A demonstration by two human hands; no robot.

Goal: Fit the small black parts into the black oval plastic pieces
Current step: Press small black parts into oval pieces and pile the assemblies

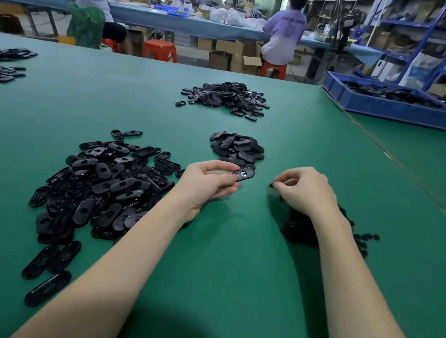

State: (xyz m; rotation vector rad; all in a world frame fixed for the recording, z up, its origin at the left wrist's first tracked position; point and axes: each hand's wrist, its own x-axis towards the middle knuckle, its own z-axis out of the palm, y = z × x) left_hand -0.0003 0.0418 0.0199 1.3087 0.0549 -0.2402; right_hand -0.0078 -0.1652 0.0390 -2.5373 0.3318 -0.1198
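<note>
Left hand (pixel 210 180) pinches one black oval piece (pixel 243 174) by its end, thumb and fingers clamped on it, held just above the green table (pixel 234 265) at centre. Right hand (pixel 303 188) has fingertips pressed together on what looks like a small black part (pixel 271 185), mostly hidden, so hard to confirm. It hovers over the heap of small parts (pixel 299 228) at 4 o'clock, partly covered by the forearm. Big unfilled-looking pile of ovals (pixel 100 184) at 9 o'clock; a neat smaller stack (pixel 236 148) at 12, touching the held piece's far side, probably the finished ones. Another heap (pixel 224 98) farther out at 12, status unclear. Judging by pile sizes: early-to-middle, most ovals still to fit. Part and oval are apart, this insertion not yet made.
</note>
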